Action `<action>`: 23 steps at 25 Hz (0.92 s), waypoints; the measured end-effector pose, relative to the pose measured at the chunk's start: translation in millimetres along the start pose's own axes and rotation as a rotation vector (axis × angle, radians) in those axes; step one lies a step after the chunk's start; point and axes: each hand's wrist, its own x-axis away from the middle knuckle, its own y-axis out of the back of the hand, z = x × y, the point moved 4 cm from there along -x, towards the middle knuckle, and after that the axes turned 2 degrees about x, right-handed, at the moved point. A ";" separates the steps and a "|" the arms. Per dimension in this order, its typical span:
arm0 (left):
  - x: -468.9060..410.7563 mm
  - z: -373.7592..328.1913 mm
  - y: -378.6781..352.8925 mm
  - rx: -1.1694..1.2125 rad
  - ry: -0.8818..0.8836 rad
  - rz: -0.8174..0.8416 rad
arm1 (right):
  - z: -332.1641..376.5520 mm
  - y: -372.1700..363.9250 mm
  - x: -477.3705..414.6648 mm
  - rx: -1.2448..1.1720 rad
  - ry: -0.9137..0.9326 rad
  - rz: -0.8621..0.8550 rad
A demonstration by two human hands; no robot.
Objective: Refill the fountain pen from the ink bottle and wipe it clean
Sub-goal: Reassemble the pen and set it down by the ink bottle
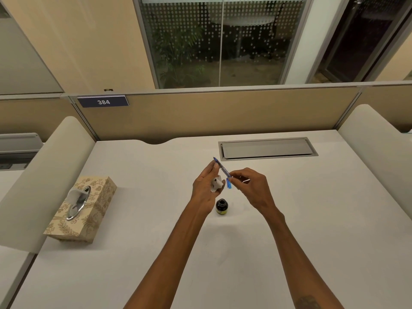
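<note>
A slim blue fountain pen [222, 171] is held slantwise above the desk, its far end pointing up and away. My left hand [206, 188] pinches its upper part and also keeps a crumpled, ink-stained white tissue [216, 185] in the palm. My right hand [249, 186] grips the pen's lower blue end between thumb and fingers. A small dark ink bottle [221, 206] with a yellow label stands open on the white desk [156, 219], just below both hands.
A patterned beige tissue box [84, 210] with a tissue sticking out lies at the left. A grey cable-tray lid [267, 148] is set into the desk at the back right. Padded dividers flank the desk; a partition with a "384" plate [103, 101] closes the back.
</note>
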 end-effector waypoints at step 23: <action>-19.6 38.6 50.7 0.266 0.139 0.038 | -123.6 -81.5 58.3 0.129 -0.767 0.014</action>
